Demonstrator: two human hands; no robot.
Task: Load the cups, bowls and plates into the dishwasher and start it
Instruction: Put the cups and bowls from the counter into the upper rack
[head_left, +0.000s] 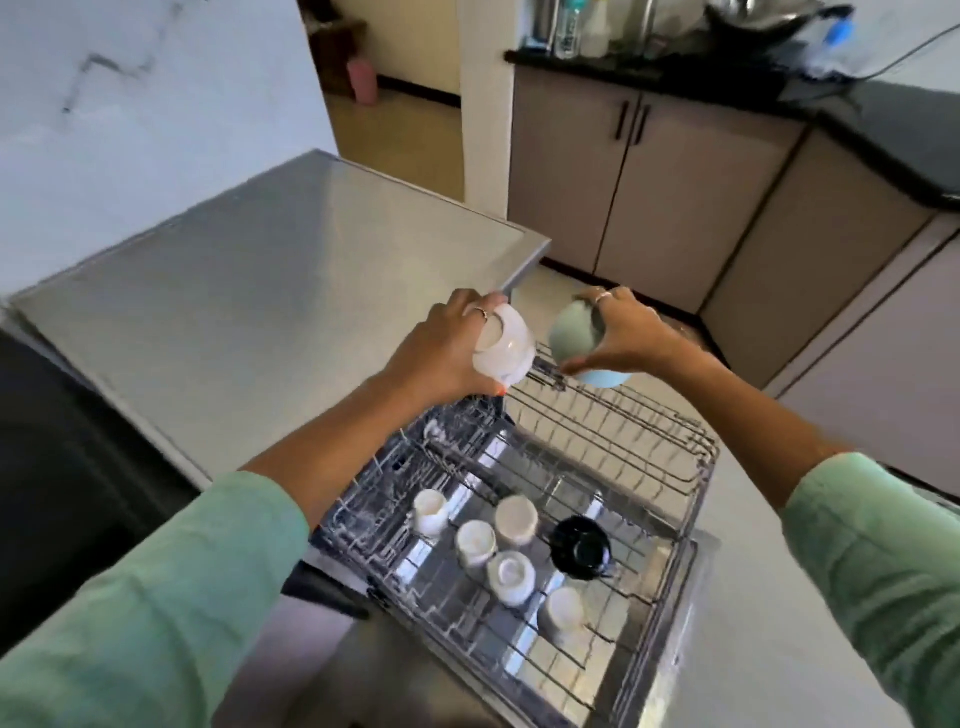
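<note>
White ceramic bowl (139, 347) is gripped by its rim in the left hand (447, 345); the right hand (631, 332) holds a pale blue ceramic bowl (584, 343) likewise. Both hang above the pulled-out wire dishwasher rack (613, 452), where white cups (511, 571) stand. Glazed bowls seem slippery and fragile, so the rim grip suits.

Rack (691, 483) w/ six upturned cups (514, 519)
</note>
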